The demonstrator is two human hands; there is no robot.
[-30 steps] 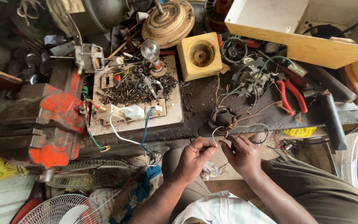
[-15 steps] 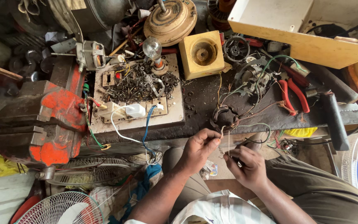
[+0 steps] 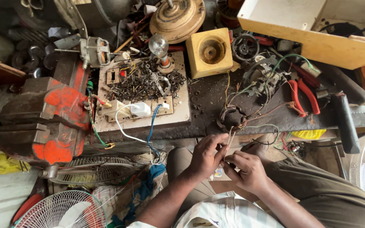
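Note:
My left hand [image 3: 205,158] and my right hand [image 3: 246,169] meet just below the workbench's front edge [image 3: 199,133], over my lap. Both pinch thin pale wires [image 3: 230,139] that run up to a small dark wound coil [image 3: 232,119] lying on the bench. The fingertips of the two hands touch around the wire ends. More thin wires, green and reddish [image 3: 267,126], trail from the coil toward the right.
An orange bench vise [image 3: 51,118] stands at left. A board [image 3: 142,90] carries switches, a white plug, a bulb and a heap of screws. Red-handled pliers [image 3: 303,95], a yellow square block [image 3: 210,50], a motor disc [image 3: 178,17] and a yellow drawer [image 3: 317,38] crowd the bench. Fan guards [image 3: 64,209] lie below.
My hands have come closer together and risen slightly toward the bench edge, with the wires now held upright between the fingertips. The view has shifted a little.

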